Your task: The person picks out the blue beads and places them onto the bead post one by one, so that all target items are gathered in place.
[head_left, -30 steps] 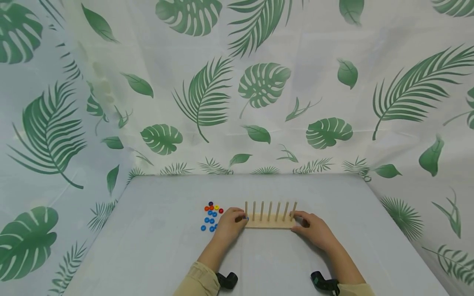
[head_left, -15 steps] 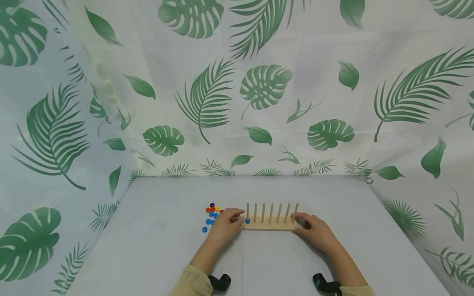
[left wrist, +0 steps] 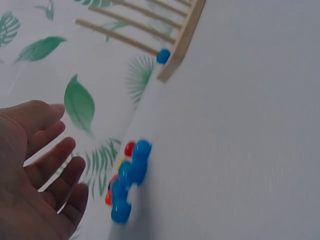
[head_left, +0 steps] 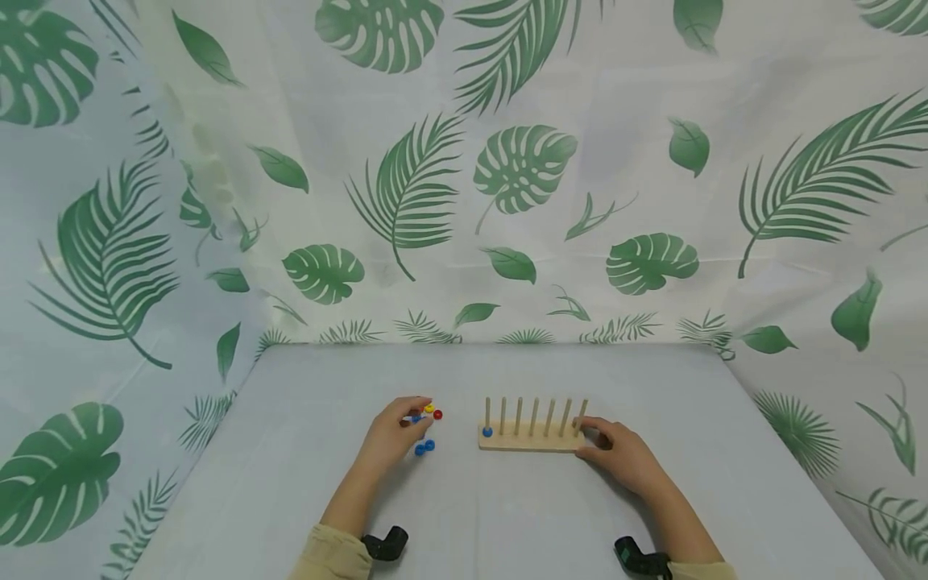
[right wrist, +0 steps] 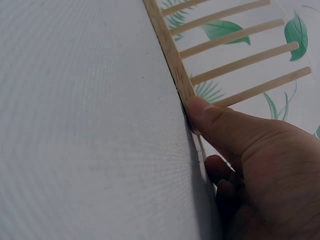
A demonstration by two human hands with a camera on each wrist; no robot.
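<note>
My left hand (head_left: 391, 435) hovers over the small beads at the left, its fingers loosely bent with nothing between them in the left wrist view. Blue beads (head_left: 424, 447) lie near the thumb; a yellow bead (head_left: 429, 408) and a red bead (head_left: 438, 415) show beyond the fingertips. Other beads are partly hidden by the hand. The wooden peg board (head_left: 529, 441) stands to the right with a row of upright pegs. One blue bead (head_left: 487, 432) sits at the foot of its leftmost peg. My right hand (head_left: 619, 455) grips the board's right end, thumb on the front edge.
A white table (head_left: 493, 515) bears everything. Leaf-patterned sheets (head_left: 435, 201) hang behind it and at both sides. Black wrist devices (head_left: 386, 544) are strapped on both forearms.
My left hand has released the blue bead on the leftmost peg and moved left to the loose beads. My right hand has stayed at the board's right end.
</note>
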